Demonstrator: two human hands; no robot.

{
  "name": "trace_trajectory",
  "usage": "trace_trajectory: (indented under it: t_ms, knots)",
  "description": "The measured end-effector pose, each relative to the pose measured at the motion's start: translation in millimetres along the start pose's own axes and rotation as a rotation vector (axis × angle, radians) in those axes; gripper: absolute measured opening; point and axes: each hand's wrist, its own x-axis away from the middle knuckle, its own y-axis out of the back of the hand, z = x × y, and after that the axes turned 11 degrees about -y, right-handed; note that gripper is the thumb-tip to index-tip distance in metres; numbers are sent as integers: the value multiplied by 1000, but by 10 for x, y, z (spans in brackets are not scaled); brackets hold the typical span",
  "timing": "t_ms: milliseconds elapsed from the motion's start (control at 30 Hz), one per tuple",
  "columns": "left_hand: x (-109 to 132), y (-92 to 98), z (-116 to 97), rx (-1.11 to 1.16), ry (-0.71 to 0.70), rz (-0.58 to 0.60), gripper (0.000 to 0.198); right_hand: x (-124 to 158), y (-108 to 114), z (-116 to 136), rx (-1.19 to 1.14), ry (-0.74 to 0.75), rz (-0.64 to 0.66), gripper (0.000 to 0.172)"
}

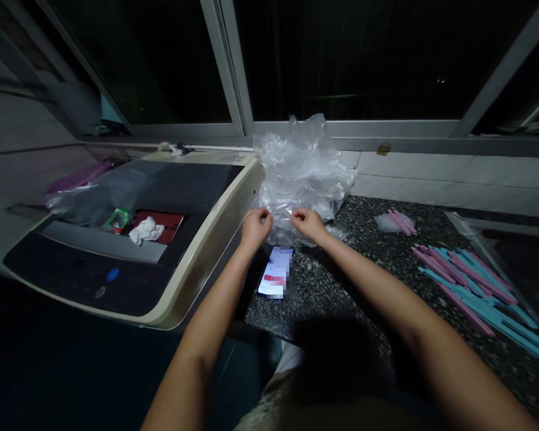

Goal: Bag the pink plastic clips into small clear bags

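My left hand (256,228) is closed in a pinch at the near left edge of a heap of clear plastic bags (303,170). Level with it, my right hand (309,225) pinches too, thumb against fingers, a short way to the right. Thin clear plastic (281,224) spans the gap between the two hands. The crumpled bags are piled against the tiled wall under the window. Just below my hands, a phone (276,272) with a lit screen lies on the speckled dark counter (323,287).
On the right lie several pink and light-blue plastic strips (476,284). Behind them is a small clear bag with pink pieces (399,222); a sink (516,251) lies beyond. A top-loading washing machine (206,245) stands left, bearing crumpled white tissue (147,230) and a red item (170,226).
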Motion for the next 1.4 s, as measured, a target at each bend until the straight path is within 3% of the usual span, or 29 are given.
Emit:
trace_trajectory:
  t_ms: [67,200,333,433,567,733,867,1033,1133,1267,1333,1400]
  knots:
    - [103,16,-199,100,-47,-36,14,158,239,-117,-152,67,-39,21]
    - [413,-38,-647,278,-102,-46,14,642,693,-357,-295,145,25,19]
    - [732,-158,-1065,362,-190,-16,16,1162,997,-597,-309,83,11,21]
    - [912,-280,-1255,424,-231,45,17,1431,1116,-831,-300,15,4,20]
    - [1046,-421,-1253,443,-210,52,17,1616,1199,-1211,-289,-100,-7,20]
    - [1065,-547,-1002,348,-108,70,17,1732,1262,-1641,-268,-269,43,18]
    - [1015,-689,-886,431,4,203,20,1788,1306,-1885,-207,-331,56,20]
    - [845,-846,-958,566,126,355,22,1752,1418,-2080,-125,-303,-33,17]
    - [754,-855,-1042,635,72,418,24,1710,1513,-2131,-73,-271,-88,15]
    - [789,-801,-1177,700,-180,559,48,1654,1601,-2153,55,-258,-166,12]
    - [841,-806,-1264,665,-285,530,50,1610,1625,-2159,115,-267,-153,13]
    - [873,-839,-1358,551,-335,432,36,1563,1645,-2158,199,-278,-150,13]
